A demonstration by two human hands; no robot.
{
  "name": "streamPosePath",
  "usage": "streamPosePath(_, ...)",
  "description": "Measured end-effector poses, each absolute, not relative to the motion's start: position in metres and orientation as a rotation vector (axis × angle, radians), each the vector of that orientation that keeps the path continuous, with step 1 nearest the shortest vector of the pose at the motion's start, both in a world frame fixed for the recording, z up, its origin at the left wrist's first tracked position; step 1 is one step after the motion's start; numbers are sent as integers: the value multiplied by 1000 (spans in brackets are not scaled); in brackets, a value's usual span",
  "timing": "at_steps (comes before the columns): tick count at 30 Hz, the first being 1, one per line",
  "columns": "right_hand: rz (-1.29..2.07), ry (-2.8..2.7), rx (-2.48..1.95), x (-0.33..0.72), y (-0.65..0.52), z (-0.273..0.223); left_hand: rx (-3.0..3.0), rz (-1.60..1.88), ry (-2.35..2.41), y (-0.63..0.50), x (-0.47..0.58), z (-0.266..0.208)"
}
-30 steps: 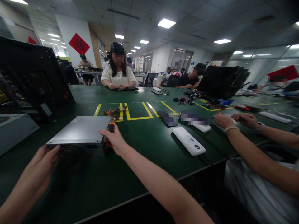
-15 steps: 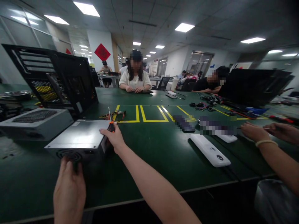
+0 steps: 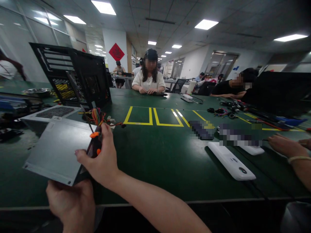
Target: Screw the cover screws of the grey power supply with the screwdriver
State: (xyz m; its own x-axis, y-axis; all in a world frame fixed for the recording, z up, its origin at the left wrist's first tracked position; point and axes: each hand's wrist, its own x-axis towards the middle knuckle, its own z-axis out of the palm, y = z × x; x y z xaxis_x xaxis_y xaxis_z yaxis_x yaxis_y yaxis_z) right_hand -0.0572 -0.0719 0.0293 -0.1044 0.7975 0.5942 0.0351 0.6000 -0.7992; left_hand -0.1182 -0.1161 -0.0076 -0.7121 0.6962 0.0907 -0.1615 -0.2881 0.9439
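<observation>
A silver computer power supply [image 3: 60,149] is tilted up off the green table, its near side raised and its lid toward me. Under its near edge my left hand [image 3: 73,197] grips it, most of the fingers hidden behind the case. On the right side my right hand [image 3: 103,155] clasps the case, thumb over the lid's edge. A screwdriver [image 3: 94,134] with an orange and black handle is tucked in that same hand, its shaft pointing up and left. Bundled coloured cables [image 3: 96,116] come out at the far end of the power supply.
Behind stand a second power supply [image 3: 36,115] and an open black computer case [image 3: 91,77]. Yellow tape [image 3: 150,115] marks the table. Phones lie right of centre, with a white power bank [image 3: 230,161]. A co-worker's hand [image 3: 286,145] works at far right; another person [image 3: 149,79] sits opposite.
The power supply has been lifted and tilted from lying flat. My left hand has gone from its fan end to underneath, and my right hand shifted left with it. The view swung left.
</observation>
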Motion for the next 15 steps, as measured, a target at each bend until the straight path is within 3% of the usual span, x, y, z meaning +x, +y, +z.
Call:
streamPosePath(6, 696, -1736, -627, -55, -87, 35, 401, 2173, 1184, -116, -119, -4)
streamPosePath(15, 713, -1767, -565, -57, -87, 34, 301, 2243, 1220, -116, -122, -9)
